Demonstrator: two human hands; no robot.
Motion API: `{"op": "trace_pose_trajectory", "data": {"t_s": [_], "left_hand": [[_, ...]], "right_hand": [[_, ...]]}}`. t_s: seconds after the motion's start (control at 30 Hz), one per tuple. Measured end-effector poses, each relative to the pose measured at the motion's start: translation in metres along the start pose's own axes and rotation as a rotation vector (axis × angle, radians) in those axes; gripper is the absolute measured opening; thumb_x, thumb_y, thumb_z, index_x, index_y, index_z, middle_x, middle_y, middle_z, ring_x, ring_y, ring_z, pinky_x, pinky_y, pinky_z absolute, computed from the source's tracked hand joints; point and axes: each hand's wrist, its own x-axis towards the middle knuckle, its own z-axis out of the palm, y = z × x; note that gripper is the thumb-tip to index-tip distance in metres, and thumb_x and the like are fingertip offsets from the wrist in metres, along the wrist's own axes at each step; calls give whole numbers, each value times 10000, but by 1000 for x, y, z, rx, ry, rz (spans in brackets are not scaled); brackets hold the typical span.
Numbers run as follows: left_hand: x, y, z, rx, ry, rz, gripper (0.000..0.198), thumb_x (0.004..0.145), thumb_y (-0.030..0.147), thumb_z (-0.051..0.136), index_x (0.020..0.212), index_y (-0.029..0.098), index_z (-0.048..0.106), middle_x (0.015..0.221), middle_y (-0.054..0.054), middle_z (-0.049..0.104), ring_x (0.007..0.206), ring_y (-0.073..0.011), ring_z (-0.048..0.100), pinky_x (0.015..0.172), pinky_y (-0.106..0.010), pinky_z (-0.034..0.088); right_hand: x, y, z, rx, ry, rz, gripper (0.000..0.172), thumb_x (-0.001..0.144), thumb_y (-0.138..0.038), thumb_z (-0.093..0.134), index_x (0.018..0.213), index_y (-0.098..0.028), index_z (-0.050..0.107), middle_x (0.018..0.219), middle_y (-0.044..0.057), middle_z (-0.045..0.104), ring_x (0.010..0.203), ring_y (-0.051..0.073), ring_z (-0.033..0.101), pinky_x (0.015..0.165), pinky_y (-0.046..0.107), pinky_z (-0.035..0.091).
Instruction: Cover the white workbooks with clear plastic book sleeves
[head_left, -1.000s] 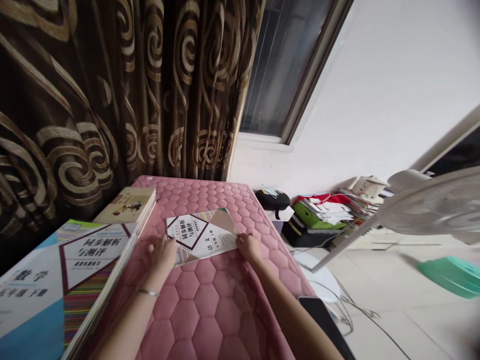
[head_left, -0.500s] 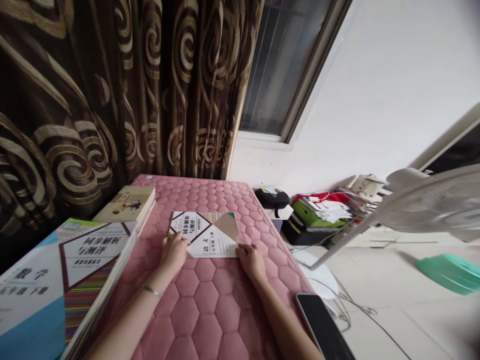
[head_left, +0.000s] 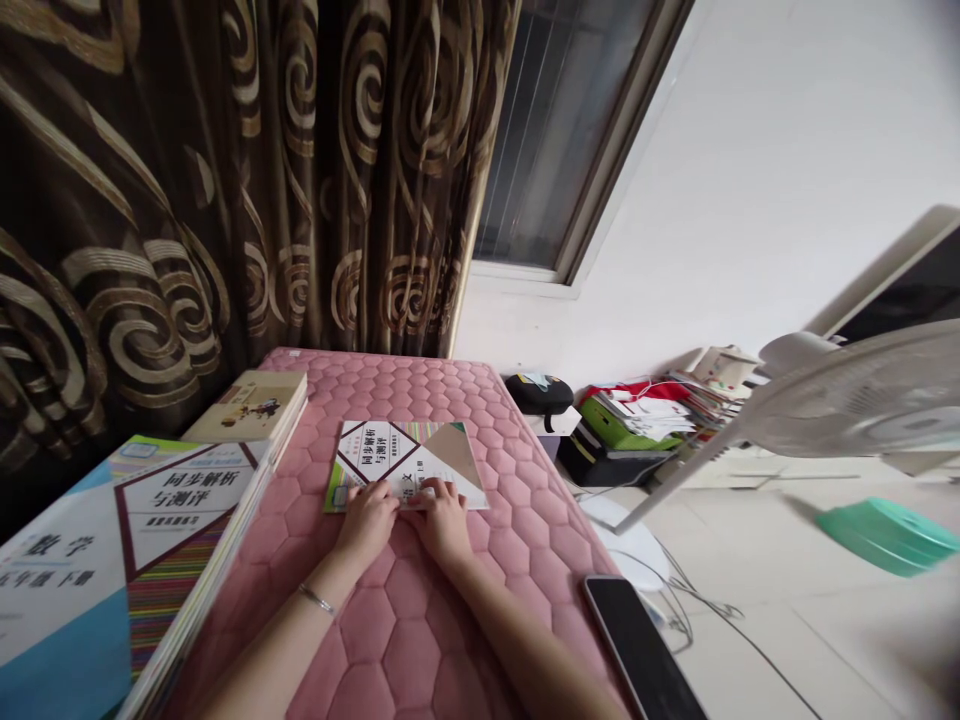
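A thin paper workbook (head_left: 450, 455) with a white, maroon and striped cover lies flat on the pink quilted surface (head_left: 397, 640). My left hand (head_left: 369, 522), a silver bracelet at its wrist, has its fingers curled over the near edge. Close beside it, my right hand (head_left: 442, 520) grips the same edge, fingers bent on the cover. The two hands nearly meet at the middle of that edge and hide part of the printed title. My thumbs are mostly hidden. To the left lies a stack of larger workbooks (head_left: 82, 560).
A beige book pile (head_left: 247, 405) lies behind the stack by the patterned curtain (head_left: 300, 180). A black phone (head_left: 641, 640) rests at the right edge. Beyond stand a white fan (head_left: 862, 395), a teal plastic thing (head_left: 885, 535), papers (head_left: 637, 410) and cables on the floor.
Both hands have moved inward along the near edge of the workbook, from its two ends to its middle. The left end of the cover is now uncovered.
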Motion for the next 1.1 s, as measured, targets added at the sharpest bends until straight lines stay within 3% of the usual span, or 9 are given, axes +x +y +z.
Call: {"op": "trace_pose_trajectory", "data": {"t_s": [0.13, 0.3, 0.43, 0.67, 0.8, 0.97, 1.1], "left_hand": [[-10, -16, -15, 2, 5, -55, 251, 916, 239, 514, 907, 289, 760, 1005, -31, 684, 992, -211, 595, 903, -394, 330], [-30, -57, -31, 41, 15, -186, 234, 902, 257, 532, 956, 286, 758, 1015, -26, 699, 980, -199, 614, 865, -369, 345], [-38, -79, -31, 40, 14, -177, 256, 909, 249, 508, 967, 291, 753, 1018, -12, 707, 927, -174, 623, 820, -348, 345], [-38, -74, -36, 42, -30, -176, 319, 893, 147, 466, 974, 274, 748, 1020, -27, 691, 1007, -191, 601, 831, -366, 351], [-28, -49, -29, 40, 14, -178, 225, 893, 228, 524, 931, 251, 745, 1027, -50, 686, 1019, -211, 586, 884, -403, 345], [-3, -5, -6, 21, 12, -46, 206, 886, 189, 534, 865, 224, 735, 1018, -63, 682, 1017, -221, 587, 951, -436, 324], [0, 2, 0, 3, 28, -34, 229, 895, 186, 523, 867, 237, 745, 1021, -60, 682, 1027, -226, 592, 972, -449, 324]], "right_hand": [[-3, 35, -12, -4, 31, 66, 146, 895, -336, 618, 885, -325, 763, 1224, 22, 652, 1136, 272, 534, 932, 405, 404], [-13, 91, -34, -11, 37, 211, 154, 873, -312, 610, 883, -293, 763, 1217, 24, 662, 1129, 254, 554, 903, 398, 382], [-15, 102, -40, 2, 23, 247, 176, 869, -312, 596, 883, -301, 771, 1219, 31, 665, 1155, 257, 538, 859, 370, 366], [-16, 95, -41, 1, 7, 279, 221, 894, -268, 545, 900, -274, 766, 1245, 43, 645, 1170, 276, 509, 852, 379, 368], [-17, 66, -26, -60, 70, 236, 197, 896, -309, 569, 992, -232, 723, 1286, 100, 593, 1172, 305, 486, 914, 434, 365], [-5, 10, -2, -41, 37, 93, 231, 892, -429, 597, 1011, -252, 687, 1288, 100, 580, 1180, 297, 478, 962, 449, 363], [3, 3, 2, -1, -24, 73, 173, 909, -411, 589, 964, -302, 713, 1294, 53, 587, 1181, 281, 481, 952, 430, 378]]}}
